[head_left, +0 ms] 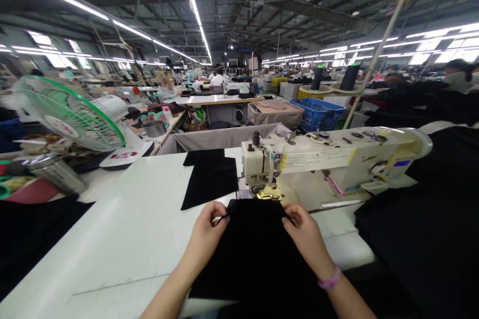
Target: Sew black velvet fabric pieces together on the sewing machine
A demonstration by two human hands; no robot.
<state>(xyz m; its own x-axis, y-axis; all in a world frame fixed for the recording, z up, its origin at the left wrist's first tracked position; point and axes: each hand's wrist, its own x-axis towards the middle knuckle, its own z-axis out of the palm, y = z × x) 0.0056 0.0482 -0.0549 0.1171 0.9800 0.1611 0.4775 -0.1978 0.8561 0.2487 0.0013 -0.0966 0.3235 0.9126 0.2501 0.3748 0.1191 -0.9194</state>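
Note:
A piece of black fabric (258, 249) lies on the white sewing table (123, 229) in front of me, its far edge just short of the presser foot (267, 193) of a cream sewing machine (329, 157). My left hand (207, 227) pinches the fabric's far left corner. My right hand (303, 229), with a pink band on its wrist, pinches the far right corner. Both hands are closed on the cloth.
Another black fabric piece (209, 177) lies flat behind my left hand. A pile of black cloth (422, 239) covers the right side. A green-rimmed fan (71, 112) and a metal flask (56, 172) stand at left. Blue basket (318, 112) and other workstations lie beyond.

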